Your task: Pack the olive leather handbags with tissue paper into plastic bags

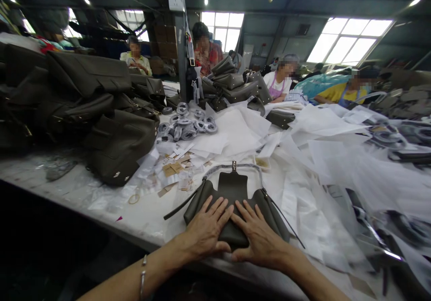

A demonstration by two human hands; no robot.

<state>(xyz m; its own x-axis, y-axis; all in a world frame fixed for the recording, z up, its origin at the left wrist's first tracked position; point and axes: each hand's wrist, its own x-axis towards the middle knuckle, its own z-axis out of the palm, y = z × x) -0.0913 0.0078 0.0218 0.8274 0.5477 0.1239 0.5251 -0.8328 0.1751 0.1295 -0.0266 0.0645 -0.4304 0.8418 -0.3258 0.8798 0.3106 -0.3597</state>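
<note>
A dark olive handbag (232, 236) lies on the table right in front of me. Its flap (232, 185) points away from me, and a wrapped handle (215, 168) arches behind it. Thin straps trail out at both sides. My left hand (209, 224) rests flat on the bag's left half, fingers spread. On the right half lies my right hand (257, 233), also flat and spread, its thumb close to the left thumb. Neither hand grasps anything.
Dark handbags (117, 144) are piled at left, with more bags (235, 85) at the back. Coiled wrapped straps (188, 128), white paper sheets (235, 126) and brown tags (173, 168) lie beyond my bag. Wrapped straps and sheets crowd the right. Several people work behind the table.
</note>
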